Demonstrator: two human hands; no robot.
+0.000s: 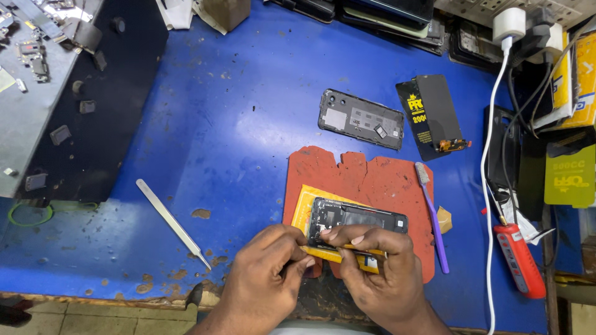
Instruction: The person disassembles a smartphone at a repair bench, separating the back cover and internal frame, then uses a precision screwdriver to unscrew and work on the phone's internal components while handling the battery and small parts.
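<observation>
Head view: opened black phone (359, 221) is being steadied on a yellow pad (304, 208) over the red mat (372, 180) by the left hand (267, 276), fingers curled; a thin tool (366, 251) is being pinched by the right hand (372, 267).

I see both hands at the six o'clock edge of the blue bench (248, 105). My left hand (264, 279) and right hand (379, 267) pinch the near edge of an opened phone frame (357, 220) lying on a yellow card (304, 208) atop a red mat (372, 180). Purple toothbrush (433, 217) at three o'clock of the frame; steel tweezers (172, 222) at nine o'clock; detached back cover (361, 118) at twelve o'clock; red-handled tool (520, 260) beyond the toothbrush.
</observation>
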